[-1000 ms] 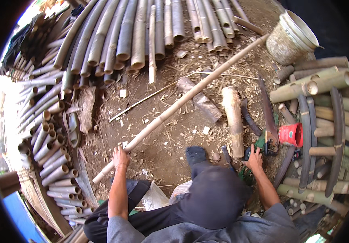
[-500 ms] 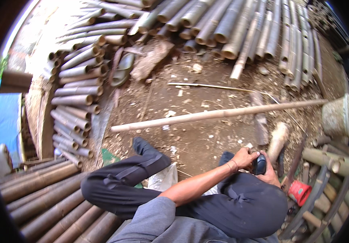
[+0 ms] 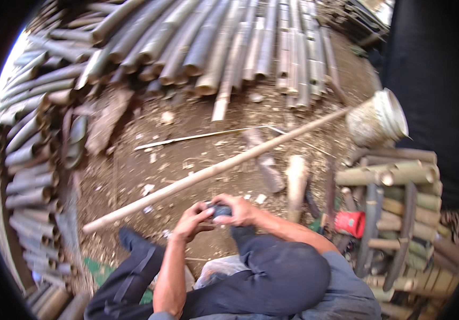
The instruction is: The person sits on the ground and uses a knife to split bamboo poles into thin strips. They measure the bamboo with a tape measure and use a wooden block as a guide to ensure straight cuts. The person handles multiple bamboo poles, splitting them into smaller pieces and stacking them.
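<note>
A small dark, rounded object [image 3: 221,212] is held up in front of my bent knees; blur hides its exact kind. From its left side my left hand [image 3: 192,221] grips it, the thumb pressed against it and the fingers curled. My right hand [image 3: 241,210] wraps it from the other side, fingers over its top. Beyond both hands, a long pale bamboo pole [image 3: 213,169] slants across the ground, touching neither hand. A whitish plastic bag [image 3: 221,268] lies beneath my hands, between my legs.
Bamboo culms [image 3: 202,45] lie stacked at the far side, with more piles [image 3: 29,197] on the left. A dirty white bucket [image 3: 374,120] lies tipped at the right by the pole's end. Nearer are a red container [image 3: 350,224] and cut bamboo pieces [image 3: 400,174]. Wood chips litter the ground.
The view has swung to the right, so the surroundings sit further left. My hands have moved from beside my right knee to in front of my body, still holding the dark object.
</note>
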{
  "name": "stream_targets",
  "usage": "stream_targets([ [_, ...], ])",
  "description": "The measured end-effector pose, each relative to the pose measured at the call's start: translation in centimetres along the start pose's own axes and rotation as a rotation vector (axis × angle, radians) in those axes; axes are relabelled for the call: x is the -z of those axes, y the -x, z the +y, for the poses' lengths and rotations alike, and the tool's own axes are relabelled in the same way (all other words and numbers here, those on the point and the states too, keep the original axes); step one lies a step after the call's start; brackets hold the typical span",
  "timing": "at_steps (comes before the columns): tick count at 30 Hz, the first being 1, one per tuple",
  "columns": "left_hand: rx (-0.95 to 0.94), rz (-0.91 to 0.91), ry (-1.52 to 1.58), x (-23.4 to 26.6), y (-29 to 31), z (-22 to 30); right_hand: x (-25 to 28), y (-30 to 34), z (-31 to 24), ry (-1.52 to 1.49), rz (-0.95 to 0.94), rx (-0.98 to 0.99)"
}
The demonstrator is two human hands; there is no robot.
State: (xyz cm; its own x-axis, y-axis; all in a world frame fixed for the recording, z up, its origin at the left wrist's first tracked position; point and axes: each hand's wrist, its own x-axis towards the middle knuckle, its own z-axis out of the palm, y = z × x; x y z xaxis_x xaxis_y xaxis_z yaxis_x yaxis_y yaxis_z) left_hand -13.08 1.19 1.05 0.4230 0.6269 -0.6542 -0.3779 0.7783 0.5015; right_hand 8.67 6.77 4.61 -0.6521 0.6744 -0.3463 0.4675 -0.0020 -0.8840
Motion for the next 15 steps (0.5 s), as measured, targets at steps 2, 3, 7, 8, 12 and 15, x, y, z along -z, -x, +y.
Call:
stream_targets([
  [2,-0.006,-0.031,0.083,0.0,0.1,0.1,-0.2,0.3,-0.3,0.000,-0.045,0.037],
  [3,-0.003,-0.010,0.074,0.1,-0.3,-0.1,-0.1,0.6,-0.5,0.138,-0.016,0.026],
  [7,-0.136,0.133,0.142,2.8,0.2,0.1,1.6,0.8,2.7,0.389,-0.010,-0.148],
  [8,-0.202,0.176,0.098,4.8,0.6,0.8,2.4,0.9,2.9,0.489,0.025,-0.192],
  [12,-0.565,0.474,0.239,8.4,4.8,6.4,6.0,1.8,3.4,0.675,-0.037,-0.410],
  [15,-0.698,0.433,0.099,10.3,4.2,7.6,7.4,4.1,7.4,0.618,0.086,-0.259],
])
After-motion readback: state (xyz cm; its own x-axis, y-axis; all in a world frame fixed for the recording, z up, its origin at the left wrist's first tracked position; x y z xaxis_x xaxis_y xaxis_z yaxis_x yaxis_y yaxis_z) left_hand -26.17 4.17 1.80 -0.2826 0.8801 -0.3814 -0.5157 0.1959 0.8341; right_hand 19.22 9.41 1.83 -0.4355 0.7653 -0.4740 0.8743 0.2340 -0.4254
